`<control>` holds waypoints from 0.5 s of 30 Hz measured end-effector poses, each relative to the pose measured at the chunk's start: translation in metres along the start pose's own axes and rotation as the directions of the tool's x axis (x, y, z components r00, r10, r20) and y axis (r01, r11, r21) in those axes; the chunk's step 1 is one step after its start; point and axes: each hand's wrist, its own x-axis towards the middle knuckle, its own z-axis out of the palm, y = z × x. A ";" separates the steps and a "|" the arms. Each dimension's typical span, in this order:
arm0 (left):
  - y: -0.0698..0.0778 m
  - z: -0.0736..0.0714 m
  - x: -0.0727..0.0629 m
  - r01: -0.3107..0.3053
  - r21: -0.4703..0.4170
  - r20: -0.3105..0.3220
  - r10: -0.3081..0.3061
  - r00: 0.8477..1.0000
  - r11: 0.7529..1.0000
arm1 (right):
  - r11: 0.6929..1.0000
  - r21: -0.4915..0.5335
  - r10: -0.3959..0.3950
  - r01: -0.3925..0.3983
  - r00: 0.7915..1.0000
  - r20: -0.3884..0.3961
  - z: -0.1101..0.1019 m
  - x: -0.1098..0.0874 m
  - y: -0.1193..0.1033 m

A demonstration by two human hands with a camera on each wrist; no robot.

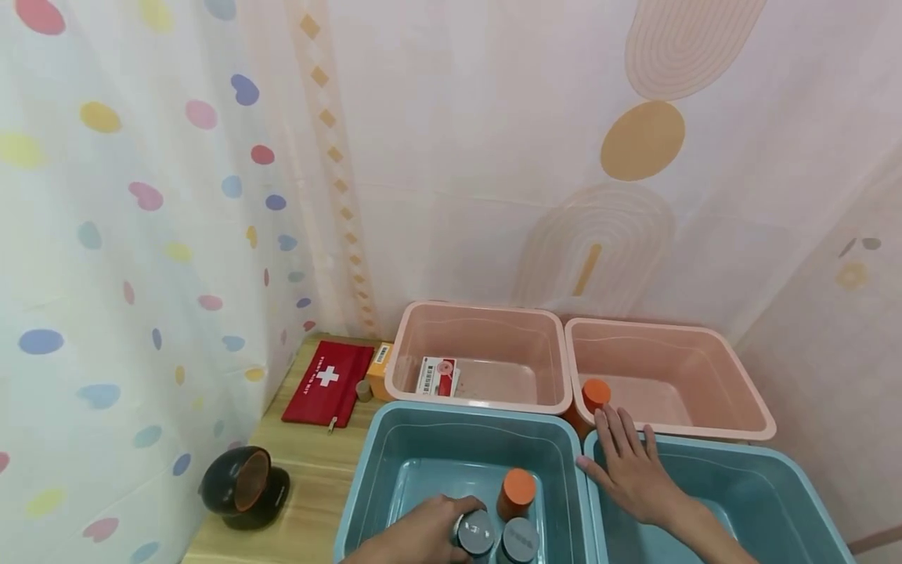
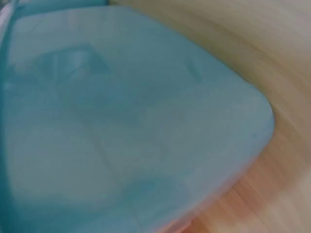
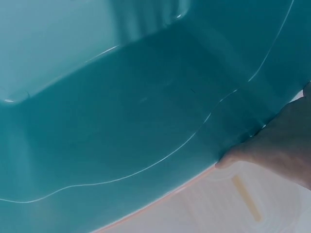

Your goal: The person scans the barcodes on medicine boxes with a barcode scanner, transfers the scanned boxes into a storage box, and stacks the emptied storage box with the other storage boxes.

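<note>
In the head view my left hand (image 1: 431, 531) reaches into the left blue bin (image 1: 465, 409) and grips a grey-capped bottle (image 1: 476, 534). Right beside that bottle stands another grey-capped bottle (image 1: 520, 542). Just behind them is an orange-capped bottle (image 1: 518, 487). My right hand (image 1: 634, 479) lies with straight fingers over the back left rim of the right blue bin (image 1: 747, 448). Its fingertips are close to a second orange-capped bottle (image 1: 596, 392), where the bins meet. The right wrist view shows the right hand (image 3: 282, 143) at the bin's edge; the left wrist view shows no hand.
Two pink bins, one on the left (image 1: 486, 307) and one on the right (image 1: 662, 326), stand behind; the left holds a white-and-red box (image 1: 438, 377). On the wooden table (image 1: 310, 486) lie a red first aid pouch (image 1: 331, 382), an orange box (image 1: 379, 372) and a dark round object (image 1: 243, 486).
</note>
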 end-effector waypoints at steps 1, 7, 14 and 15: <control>0.002 -0.003 -0.003 0.015 -0.001 -0.024 -0.015 1.000 1.000 | 1.000 0.003 -0.002 0.002 1.000 -0.006 0.000 0.000 0.000; 0.012 -0.031 -0.034 -0.007 -0.048 -0.209 -0.003 0.978 0.999 | 1.000 -0.005 0.018 -0.018 0.999 0.033 -0.005 0.000 -0.006; 0.018 -0.051 -0.074 -0.112 -0.174 -0.430 0.026 0.902 0.978 | 1.000 -0.003 0.012 -0.012 1.000 0.024 -0.006 -0.001 -0.006; 0.019 -0.053 -0.080 -0.108 -0.188 -0.462 0.010 0.887 0.976 | 1.000 -0.003 0.011 -0.011 1.000 0.021 -0.006 -0.001 -0.006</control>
